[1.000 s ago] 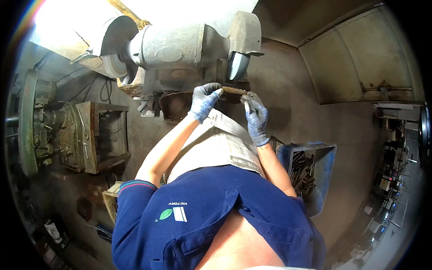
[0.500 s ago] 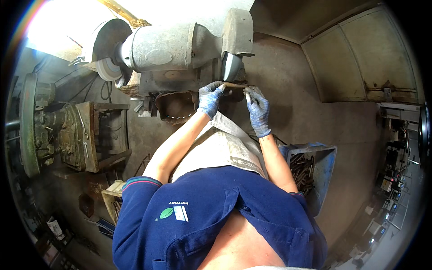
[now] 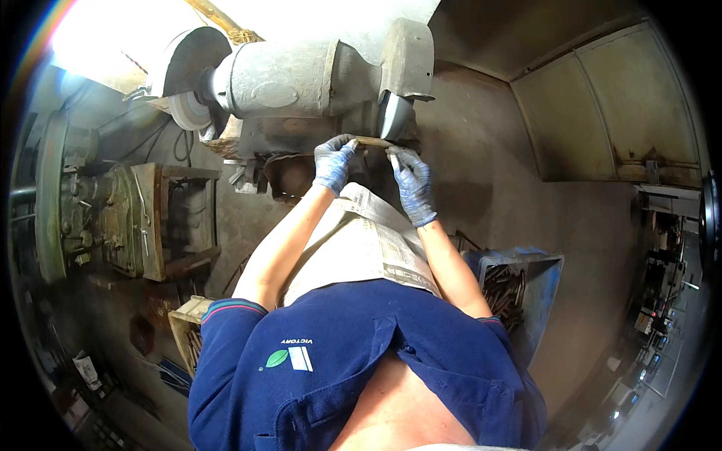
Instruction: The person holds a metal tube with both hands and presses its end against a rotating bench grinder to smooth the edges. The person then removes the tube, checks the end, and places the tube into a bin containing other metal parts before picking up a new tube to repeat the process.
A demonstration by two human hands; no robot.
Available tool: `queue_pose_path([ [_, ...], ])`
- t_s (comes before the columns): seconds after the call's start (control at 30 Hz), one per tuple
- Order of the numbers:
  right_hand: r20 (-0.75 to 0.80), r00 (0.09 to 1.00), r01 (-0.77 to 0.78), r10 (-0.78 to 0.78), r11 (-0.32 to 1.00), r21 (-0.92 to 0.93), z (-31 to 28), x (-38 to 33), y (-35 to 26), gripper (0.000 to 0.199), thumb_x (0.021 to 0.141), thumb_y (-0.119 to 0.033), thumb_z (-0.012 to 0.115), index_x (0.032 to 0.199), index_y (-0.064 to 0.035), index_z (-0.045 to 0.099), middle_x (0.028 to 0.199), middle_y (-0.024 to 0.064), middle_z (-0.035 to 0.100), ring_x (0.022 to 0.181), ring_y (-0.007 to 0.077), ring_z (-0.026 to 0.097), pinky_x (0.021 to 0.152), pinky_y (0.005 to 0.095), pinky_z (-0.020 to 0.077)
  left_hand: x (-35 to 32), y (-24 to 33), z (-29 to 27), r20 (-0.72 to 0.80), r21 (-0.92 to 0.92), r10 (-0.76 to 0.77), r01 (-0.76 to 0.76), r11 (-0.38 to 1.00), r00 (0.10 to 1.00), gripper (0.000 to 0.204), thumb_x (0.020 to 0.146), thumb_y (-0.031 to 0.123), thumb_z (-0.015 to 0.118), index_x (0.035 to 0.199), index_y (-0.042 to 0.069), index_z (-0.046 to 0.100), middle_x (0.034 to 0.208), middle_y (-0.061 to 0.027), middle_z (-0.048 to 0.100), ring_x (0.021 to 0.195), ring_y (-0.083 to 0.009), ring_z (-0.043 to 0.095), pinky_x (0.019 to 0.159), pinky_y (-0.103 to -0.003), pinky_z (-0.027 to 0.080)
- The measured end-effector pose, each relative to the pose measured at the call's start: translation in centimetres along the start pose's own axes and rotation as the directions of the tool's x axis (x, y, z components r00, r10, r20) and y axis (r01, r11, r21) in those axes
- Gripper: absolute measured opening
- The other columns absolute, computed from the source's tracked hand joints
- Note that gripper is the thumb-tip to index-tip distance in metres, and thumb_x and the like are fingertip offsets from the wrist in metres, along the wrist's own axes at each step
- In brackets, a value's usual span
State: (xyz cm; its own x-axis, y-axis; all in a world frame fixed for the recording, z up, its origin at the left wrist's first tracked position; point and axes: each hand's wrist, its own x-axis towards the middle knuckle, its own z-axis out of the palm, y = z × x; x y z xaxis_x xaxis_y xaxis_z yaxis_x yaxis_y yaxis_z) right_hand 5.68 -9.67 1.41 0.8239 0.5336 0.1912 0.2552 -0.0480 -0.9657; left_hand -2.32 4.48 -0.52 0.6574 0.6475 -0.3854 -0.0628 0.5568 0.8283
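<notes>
My left hand, in a blue-and-grey work glove, pinches the left end of a slim brownish metal rod. The fingers of my right hand, gloved alike, close on the rod's right end. It lies crosswise just under the right wheel of a grey double-ended bench grinder. The rod seems to meet the wheel's lower edge, but I cannot tell whether they touch. A sheet of newspaper covers my lap below the hands.
Left of the grinder's body is a pale wheel under a round guard. A rusty open pan hangs below. A blue crate of metal rods stands by my right arm, a pale crate at my left. An old machine stands far left.
Both hands and the rod have shifted left relative to the grinder, bringing the rod's right part under the wheel. The view has moved slightly. Both hands keep their hold.
</notes>
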Motion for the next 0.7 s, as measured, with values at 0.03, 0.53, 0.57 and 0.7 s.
queue_pose_path([
  [0.03, 0.015, 1.000, 0.015, -0.016, 0.999, 0.029, 0.3, 0.0, 0.0, 0.009, 0.081, -0.003, 0.065, 0.089, 0.0014, 0.066, 0.089, 0.0084, 0.065, 0.084, 0.0142, 0.061, 0.075, 0.0254, 0.0474, 0.1, -0.1, -0.3, -0.020, -0.005, 0.005, -0.005, 1.000, 1.000, 0.007, 0.087, 0.006, 0.058, 0.091, 0.001, 0.062, 0.077, -0.0095, 0.066, 0.062, -0.0151, 0.062, 0.052, -0.029, 0.054],
  [0.53, -0.004, 0.979, -0.201, 0.202, 0.975, 0.099, -3.6, -0.2, 3.9, 0.016, 0.087, -0.009, 0.059, 0.097, 0.0016, 0.066, 0.092, 0.0085, 0.066, 0.084, 0.0127, 0.060, 0.078, 0.0256, 0.0471, 0.7, -1.5, 3.2, 0.020, 0.085, -0.043, 0.041, 0.996, 0.999, 0.009, 0.083, 0.001, 0.059, 0.086, -0.004, 0.066, 0.073, -0.0076, 0.066, 0.060, -0.0122, 0.061, 0.056, -0.024, 0.050],
  [0.57, -0.019, 0.973, -0.226, 0.231, 0.964, 0.137, -3.5, -0.2, 4.0, 0.016, 0.087, -0.009, 0.059, 0.097, 0.0019, 0.066, 0.093, 0.0086, 0.066, 0.085, 0.0131, 0.060, 0.079, 0.0259, 0.0473, 0.9, -1.6, 3.2, 0.018, 0.090, -0.041, 0.040, 0.995, 0.999, 0.009, 0.083, 0.000, 0.059, 0.086, -0.004, 0.066, 0.073, -0.0078, 0.066, 0.060, -0.0125, 0.061, 0.056, -0.024, 0.050],
  [0.7, -0.020, 0.983, -0.177, 0.183, 0.972, 0.156, -2.6, -0.2, 4.1, 0.016, 0.086, -0.012, 0.062, 0.095, 0.0013, 0.066, 0.089, 0.0058, 0.065, 0.082, 0.0112, 0.057, 0.075, 0.0259, 0.0463, 0.4, -0.5, 2.9, -0.006, 0.155, -0.001, 0.002, 0.988, 1.000, 0.009, 0.083, 0.000, 0.059, 0.085, -0.004, 0.066, 0.074, -0.0077, 0.066, 0.062, -0.0125, 0.061, 0.058, -0.025, 0.050],
])
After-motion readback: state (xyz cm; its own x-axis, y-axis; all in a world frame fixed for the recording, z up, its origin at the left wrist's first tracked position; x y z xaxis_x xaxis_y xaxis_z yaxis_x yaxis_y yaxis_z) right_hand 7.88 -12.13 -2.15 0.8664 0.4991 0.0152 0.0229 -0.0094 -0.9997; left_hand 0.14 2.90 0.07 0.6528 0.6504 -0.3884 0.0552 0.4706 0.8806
